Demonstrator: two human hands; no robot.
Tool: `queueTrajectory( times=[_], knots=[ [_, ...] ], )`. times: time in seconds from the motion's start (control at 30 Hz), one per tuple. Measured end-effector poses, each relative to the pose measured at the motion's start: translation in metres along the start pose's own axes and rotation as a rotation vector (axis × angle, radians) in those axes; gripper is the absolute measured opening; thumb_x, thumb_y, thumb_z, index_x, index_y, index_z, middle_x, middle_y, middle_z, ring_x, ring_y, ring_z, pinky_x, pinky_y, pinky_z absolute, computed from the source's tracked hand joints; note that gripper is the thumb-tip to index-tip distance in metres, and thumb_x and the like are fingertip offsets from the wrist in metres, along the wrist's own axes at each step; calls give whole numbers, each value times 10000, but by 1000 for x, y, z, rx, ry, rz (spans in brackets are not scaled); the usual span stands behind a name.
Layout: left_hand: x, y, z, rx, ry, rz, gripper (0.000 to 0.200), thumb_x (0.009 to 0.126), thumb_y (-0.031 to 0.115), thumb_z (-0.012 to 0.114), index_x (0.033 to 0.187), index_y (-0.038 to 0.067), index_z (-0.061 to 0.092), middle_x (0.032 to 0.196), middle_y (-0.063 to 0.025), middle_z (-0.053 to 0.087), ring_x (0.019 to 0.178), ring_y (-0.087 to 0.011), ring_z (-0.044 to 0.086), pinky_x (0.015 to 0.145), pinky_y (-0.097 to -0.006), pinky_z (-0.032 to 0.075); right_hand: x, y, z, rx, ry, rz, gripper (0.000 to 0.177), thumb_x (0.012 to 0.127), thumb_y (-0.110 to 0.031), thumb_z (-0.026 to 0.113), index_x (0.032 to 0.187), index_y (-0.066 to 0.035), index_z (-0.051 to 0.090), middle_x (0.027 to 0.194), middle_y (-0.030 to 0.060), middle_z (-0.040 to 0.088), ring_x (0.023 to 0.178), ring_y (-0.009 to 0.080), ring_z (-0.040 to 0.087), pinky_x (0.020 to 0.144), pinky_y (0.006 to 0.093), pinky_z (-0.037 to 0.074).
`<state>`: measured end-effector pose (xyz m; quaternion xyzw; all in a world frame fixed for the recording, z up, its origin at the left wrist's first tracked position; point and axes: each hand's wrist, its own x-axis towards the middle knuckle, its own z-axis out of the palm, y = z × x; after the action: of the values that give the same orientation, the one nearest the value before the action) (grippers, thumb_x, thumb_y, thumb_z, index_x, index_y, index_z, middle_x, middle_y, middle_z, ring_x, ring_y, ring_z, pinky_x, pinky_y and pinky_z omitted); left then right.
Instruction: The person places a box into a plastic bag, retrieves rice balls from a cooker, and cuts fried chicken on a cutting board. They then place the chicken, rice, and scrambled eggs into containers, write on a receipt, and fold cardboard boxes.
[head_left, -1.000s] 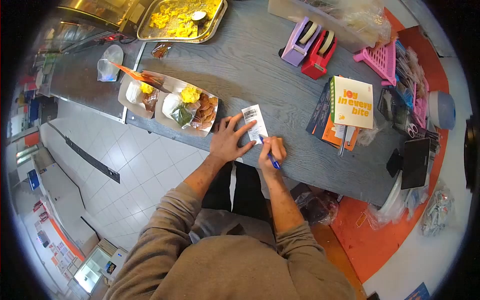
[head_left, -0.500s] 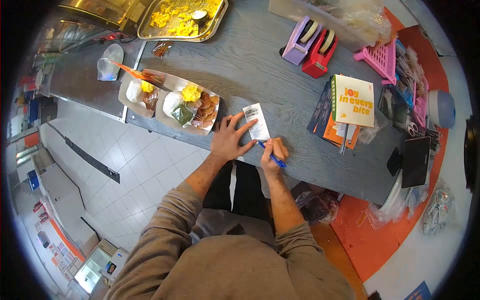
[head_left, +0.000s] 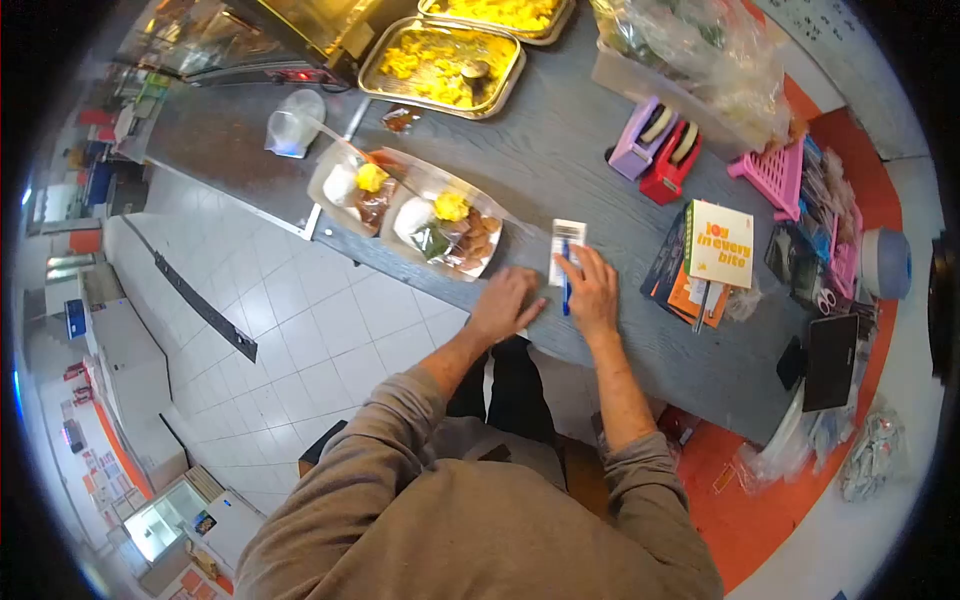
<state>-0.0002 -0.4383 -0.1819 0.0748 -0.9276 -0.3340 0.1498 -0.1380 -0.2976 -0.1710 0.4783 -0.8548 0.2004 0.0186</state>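
Observation:
My left hand (head_left: 506,303) rests at the table's front edge with its fingers apart and holds nothing. To its right, my right hand (head_left: 590,290) has its fingers around a blue pen (head_left: 566,290). The pen lies over a small white printed slip (head_left: 568,238) on the grey table. Left of the slip, just beyond my left hand, are two open boxes: the right box (head_left: 470,262) and the left box (head_left: 325,190). Both contain bagged white food and something yellow; the right one also has brown pieces.
Metal trays of yellow food, the nearer one (head_left: 440,68) with a spoon, stand at the back. Purple (head_left: 632,150) and red (head_left: 662,186) tape dispensers, a plastic bin (head_left: 660,88), a box (head_left: 722,245) on leaflets, a pink basket (head_left: 778,180) and a dark screen (head_left: 832,362) are on the right.
The view has shifted, so the table items appear moved. My left hand has come off the slip and back toward the edge. The pen, angled before, now points along the slip.

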Motion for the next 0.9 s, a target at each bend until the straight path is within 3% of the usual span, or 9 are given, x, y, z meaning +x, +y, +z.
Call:
queueTrajectory(
  times=[0.07,0.13,0.2,0.33,0.4,0.53,0.77,0.83,0.9],
  knots=[
    [-16,7,-12,-26,-25,8,356,777,243,716,1001,43,526,1067,-135,550,1009,-342,518,850,-418,414,21,12,-7,-8,51,36,356,845,-93,518,1171,-169,639,1239,76,547,1190,259,480,945,404,393],
    [-24,11,-40,160,206,-92,265,795,217,682,952,40,562,1054,-104,572,979,-308,528,888,-429,374,39,11,-19,-16,103,77,345,850,-78,521,1162,-159,645,1217,92,549,1169,277,486,938,409,401],
    [-14,-1,-78,343,441,-517,217,771,205,697,928,82,611,1059,-54,581,1036,-271,510,911,-477,330,52,4,-34,160,306,109,304,826,-21,565,1103,-110,652,1139,119,563,1075,308,519,887,415,429],
    [-2,-21,-135,534,320,-613,169,757,213,706,903,144,657,1032,4,595,1095,-227,484,897,-525,309,51,-48,-52,334,528,72,212,764,20,635,965,-48,633,992,130,582,930,312,552,799,409,446],
    [-9,-51,-136,580,176,-445,114,747,228,711,850,187,683,1043,58,595,1134,-211,456,893,-564,276,44,-76,-52,423,522,53,197,765,13,635,953,-47,630,948,130,582,906,312,558,791,407,448],
    [-12,-52,-151,541,248,-415,56,766,196,698,806,183,661,1121,71,581,1154,-207,446,886,-547,254,57,-147,-46,436,164,-63,231,750,-40,667,975,-84,638,910,98,599,910,269,562,816,410,443],
    [-7,-53,-231,317,181,-257,124,782,265,702,872,182,683,1208,43,541,1193,-223,415,932,-515,241,129,-203,1,136,-27,-136,202,752,-176,671,948,-143,707,889,85,658,995,249,540,911,431,377],
    [11,-91,-254,317,269,-301,204,800,341,688,896,161,693,1218,7,534,1178,-238,420,935,-521,239,142,-204,-4,308,-120,68,174,757,-217,668,901,-138,724,870,86,678,1007,257,547,959,445,345],
    [28,-149,-263,402,452,-642,259,804,407,667,862,156,691,1186,-35,549,1151,-262,438,941,-512,256,147,-196,-5,331,-123,159,185,776,-188,661,928,-87,696,889,109,691,981,260,598,962,418,390]
  ],
)
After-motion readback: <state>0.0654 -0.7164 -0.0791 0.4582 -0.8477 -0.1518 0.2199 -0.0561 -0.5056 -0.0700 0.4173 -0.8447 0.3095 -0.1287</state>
